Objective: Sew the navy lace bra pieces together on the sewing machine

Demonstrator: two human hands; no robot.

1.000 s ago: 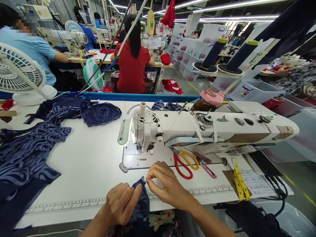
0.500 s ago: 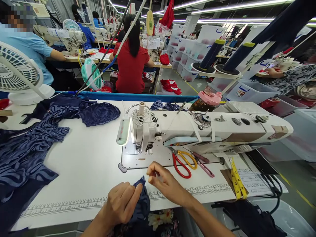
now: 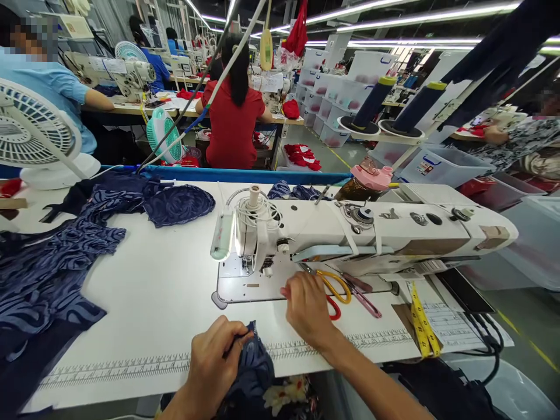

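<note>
The right hand (image 3: 308,306) has left the fabric (image 3: 251,364) and moved away from the near edge of the table (image 3: 166,291) toward the machine (image 3: 394,230). It now lies over the red handle of the scissors (image 3: 339,289), with only the yellow loop and a bit of red showing past it. Its fingers curl downward, but I cannot tell whether they grip the handles or only touch them. The fabric is therefore held by the left hand (image 3: 216,364) alone, thumb and fingers pinched narrow on its top fold at the near edge, the rest hanging off the table toward the lap. The scissors lie on the machine's base plate under its arm, which overhangs them closely. A pink tool (image 3: 365,300) lies just beside their blades on the right, and a yellow tape measure (image 3: 422,321) lies farther toward the right edge. A pile (image 3: 48,268) of the same navy cloth covers the left edge, well apart from both hands. The lamp (image 3: 221,236) glows by the needle.
</note>
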